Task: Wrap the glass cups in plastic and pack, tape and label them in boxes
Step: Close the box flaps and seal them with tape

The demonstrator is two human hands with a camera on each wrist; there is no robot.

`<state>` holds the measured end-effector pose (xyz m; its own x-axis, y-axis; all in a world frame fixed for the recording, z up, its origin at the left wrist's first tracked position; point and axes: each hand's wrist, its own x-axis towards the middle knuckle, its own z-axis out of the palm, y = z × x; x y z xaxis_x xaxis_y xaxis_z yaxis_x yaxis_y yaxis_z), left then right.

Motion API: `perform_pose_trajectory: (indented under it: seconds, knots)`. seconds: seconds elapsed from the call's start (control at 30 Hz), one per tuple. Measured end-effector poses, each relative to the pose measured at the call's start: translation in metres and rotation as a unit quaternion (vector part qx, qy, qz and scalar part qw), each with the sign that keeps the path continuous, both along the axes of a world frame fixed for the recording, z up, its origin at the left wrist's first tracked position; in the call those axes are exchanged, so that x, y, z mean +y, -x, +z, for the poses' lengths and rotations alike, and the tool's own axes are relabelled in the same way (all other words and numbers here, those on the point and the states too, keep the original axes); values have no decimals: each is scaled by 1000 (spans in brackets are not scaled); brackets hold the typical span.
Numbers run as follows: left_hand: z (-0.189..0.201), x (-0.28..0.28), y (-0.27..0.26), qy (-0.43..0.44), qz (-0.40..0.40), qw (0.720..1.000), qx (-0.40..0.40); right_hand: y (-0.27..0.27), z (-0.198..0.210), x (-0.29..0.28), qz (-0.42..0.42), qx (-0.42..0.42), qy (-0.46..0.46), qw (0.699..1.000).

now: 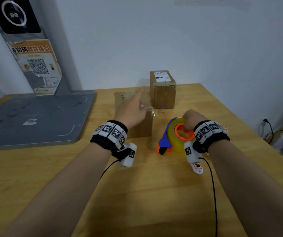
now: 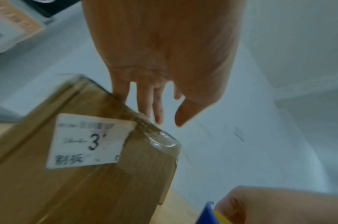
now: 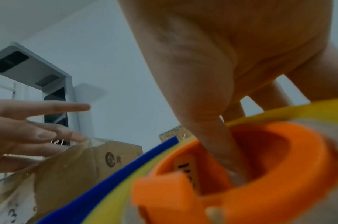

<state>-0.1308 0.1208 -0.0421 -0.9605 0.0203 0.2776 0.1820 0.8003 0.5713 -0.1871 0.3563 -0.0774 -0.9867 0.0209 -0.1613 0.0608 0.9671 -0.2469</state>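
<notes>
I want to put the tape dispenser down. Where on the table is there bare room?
Bare wood of the table lies between the forearms, and more along the right edge past the right hand. It is crowded ahead: the near box under the left hand, the far box, the tape dispenser itself. The grey mat fills the left.

A pale bluish wall [image 1: 154, 31] is seen behind a wooden table [image 1: 154, 194]. At the left, a grey stand [image 1: 63, 65] with an orange poster [image 1: 36, 65] rises from a grey base plate [image 1: 34, 117]. A black cable [image 1: 270, 129] is plugged in at the right.
</notes>
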Motion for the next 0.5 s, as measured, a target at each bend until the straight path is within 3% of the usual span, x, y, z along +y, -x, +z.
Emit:
perform_pose_trajectory:
  seconds: [0.07,0.13,0.2,0.27,0.37,0.43,0.5]
  knots:
    - [-1,-18,-8,-117,70,989,52,1,2,-4,9,-2,28,1000]
    - [-3,-35,-14,-167,126,975,77,2,10,-11,13,19,69,997]
    - [-7,-45,-20,-218,157,963,28,-1,22,-25,28,88,135,987]
    - [-13,-48,-24,-280,163,945,-48,-8,32,-49,50,134,259,955]
    - [-22,-44,-22,-359,147,915,-108,-19,32,-89,52,56,386,919]
    - [-27,-39,-13,-383,144,906,-109,-17,20,-111,26,-1,418,908]
    - [-32,-37,-6,-404,154,896,-100,-12,9,-125,1,4,414,910]
